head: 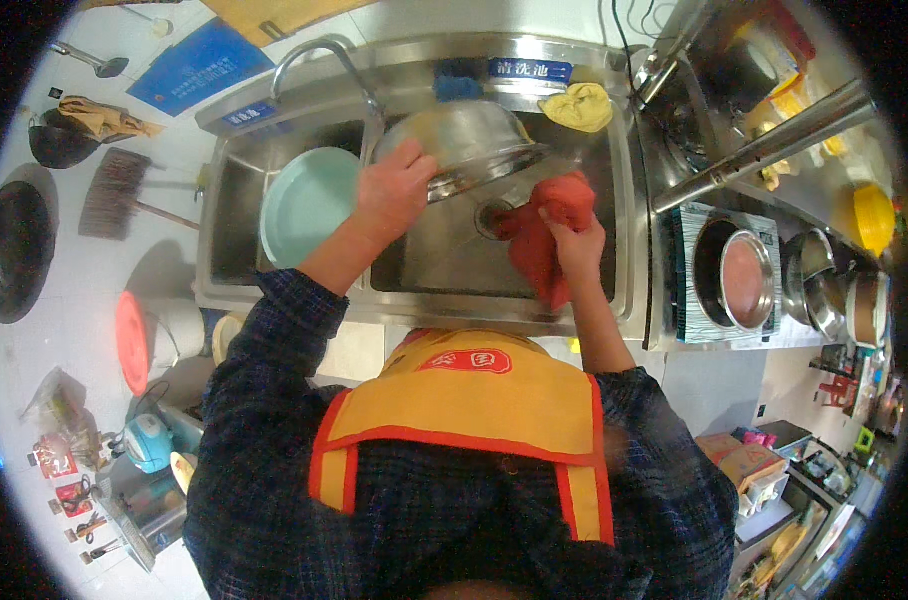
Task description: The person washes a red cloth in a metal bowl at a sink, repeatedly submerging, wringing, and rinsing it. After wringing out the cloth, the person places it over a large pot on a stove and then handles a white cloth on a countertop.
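A metal basin [484,135] is tilted over the right bowl of a stainless steel double sink [454,266]. My left hand [398,184] grips the basin at its left side. In my right hand [580,244] hangs a bunched red cloth [538,240], apart from the basin and to the right of the drain [495,217]. A pale green round basin [311,202] rests in the left bowl, partly behind my left hand and forearm. The curved faucet [326,46] arches over the left bowl.
A yellow cloth [578,107] and a blue scrubbing pad [458,88] lie along the sink's back edge. Right of the sink, a metal pot [748,281] stands on a patterned board. A metal pipe [769,146] slants above that counter. Wall-hung broom [116,193] and wok [15,251] are at left.
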Motion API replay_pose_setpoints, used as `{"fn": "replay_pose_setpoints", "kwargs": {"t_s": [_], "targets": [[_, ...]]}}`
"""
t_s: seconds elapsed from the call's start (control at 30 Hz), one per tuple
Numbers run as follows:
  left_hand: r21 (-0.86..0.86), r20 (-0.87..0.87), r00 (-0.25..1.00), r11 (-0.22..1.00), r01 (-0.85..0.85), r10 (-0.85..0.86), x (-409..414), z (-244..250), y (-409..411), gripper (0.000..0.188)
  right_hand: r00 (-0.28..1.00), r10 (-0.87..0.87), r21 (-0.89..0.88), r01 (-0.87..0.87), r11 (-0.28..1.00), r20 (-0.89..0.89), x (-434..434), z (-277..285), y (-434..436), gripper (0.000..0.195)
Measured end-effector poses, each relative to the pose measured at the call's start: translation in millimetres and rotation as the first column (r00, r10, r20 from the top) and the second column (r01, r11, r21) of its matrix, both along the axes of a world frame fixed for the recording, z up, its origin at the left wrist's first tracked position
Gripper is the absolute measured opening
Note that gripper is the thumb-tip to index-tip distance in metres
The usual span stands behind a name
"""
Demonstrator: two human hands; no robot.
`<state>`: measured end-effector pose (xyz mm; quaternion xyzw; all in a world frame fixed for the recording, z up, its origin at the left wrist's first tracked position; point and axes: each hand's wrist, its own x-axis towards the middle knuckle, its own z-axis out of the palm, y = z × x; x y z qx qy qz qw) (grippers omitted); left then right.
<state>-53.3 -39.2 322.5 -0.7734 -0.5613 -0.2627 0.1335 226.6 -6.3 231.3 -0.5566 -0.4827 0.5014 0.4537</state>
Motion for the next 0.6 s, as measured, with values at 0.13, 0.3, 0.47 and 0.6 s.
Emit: {"fn": "replay_pose_setpoints", "kwargs": {"t_s": [0.13,0.3,0.47,0.6], "targets": [[0.028,0.021,1.0,1.0,-0.011,0.01,-12,-3,-5,0.012,0.989,0.069,-0.027,-0.066,0.997,0.132,-21,16,-11,0.039],[0.04,0.067,0.998,0.999,0.01,-0.013,-29,-2,-13,0.012,0.97,0.065,0.0,-0.067,0.998,0.234,-34,1,-13,0.038],[0.023,0.119,0.993,1.0,0.006,-0.009,-55,-8,-23,0.012,0.961,0.081,-0.009,-0.082,0.997,0.263,-57,0,-23,0.038],[0.025,0.147,0.989,1.0,0.001,-0.005,-73,-12,-26,0.013,0.949,0.078,-0.004,-0.081,0.997,0.305,-70,-6,-26,0.037]]}}
